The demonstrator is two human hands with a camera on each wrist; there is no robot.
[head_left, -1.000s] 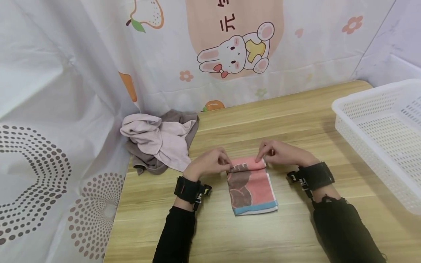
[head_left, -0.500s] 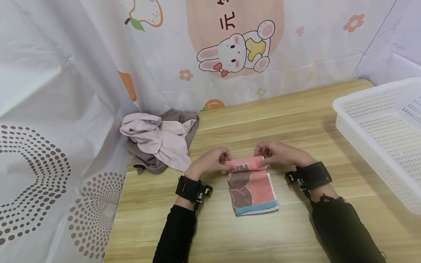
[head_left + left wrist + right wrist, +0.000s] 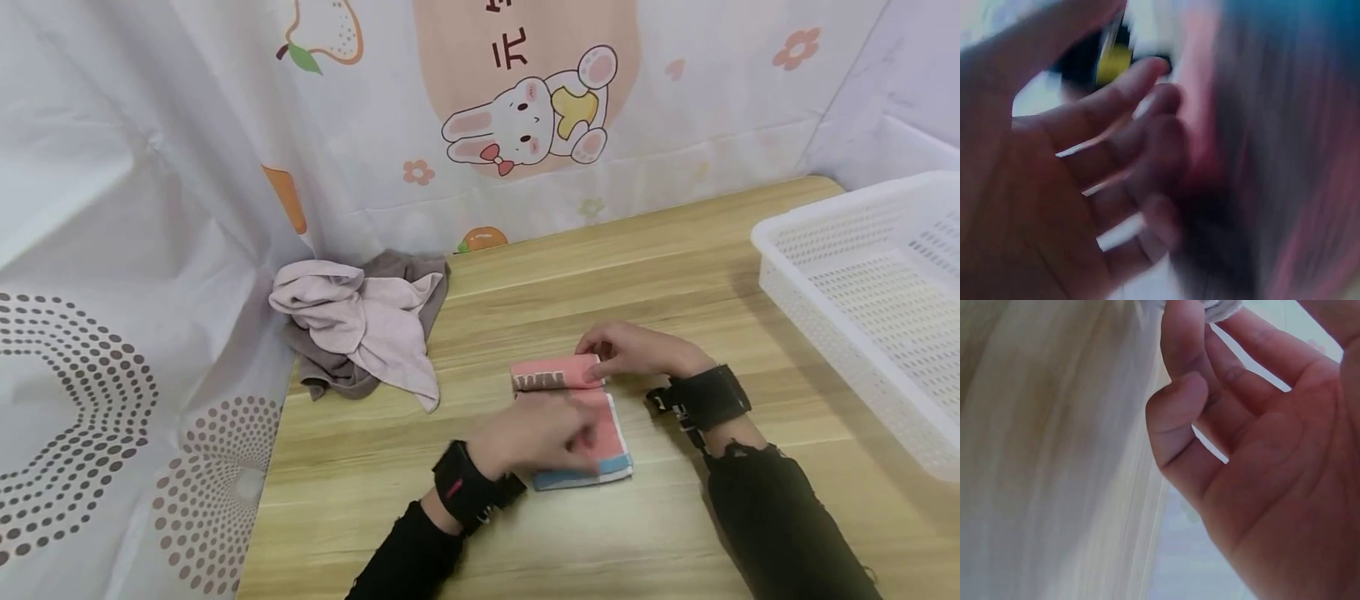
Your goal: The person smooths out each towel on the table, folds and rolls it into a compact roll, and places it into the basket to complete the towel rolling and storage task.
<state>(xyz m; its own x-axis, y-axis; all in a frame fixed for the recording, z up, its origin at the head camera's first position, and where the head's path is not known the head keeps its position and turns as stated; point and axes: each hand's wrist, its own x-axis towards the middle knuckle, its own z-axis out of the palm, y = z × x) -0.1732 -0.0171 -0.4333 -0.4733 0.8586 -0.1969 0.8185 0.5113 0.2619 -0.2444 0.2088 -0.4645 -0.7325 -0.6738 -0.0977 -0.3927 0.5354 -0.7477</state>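
Observation:
A small pink towel (image 3: 609,421) with brown patches, a blue band and a white edge lies on the table, its far end turned over into a roll (image 3: 542,368). My right hand (image 3: 637,350) pinches the right end of that roll; the white edge (image 3: 1224,309) shows at its fingertips in the right wrist view. Over the middle of the towel hovers my left hand (image 3: 538,433), blurred and hiding part of the cloth. Its fingers (image 3: 1116,94) are spread and loosely bent in the left wrist view, with nothing gripped, beside the blurred towel.
A crumpled pale pink cloth (image 3: 390,325) lies on a darker grey-brown cloth (image 3: 315,362) at the back left. To the right stands a white perforated basket (image 3: 817,325). A printed curtain (image 3: 360,150) hangs behind the wooden table (image 3: 675,258).
My left hand has let go of the roll's left end and moved right and nearer over the towel. The far end is rolled slightly more. My right hand stays at its end.

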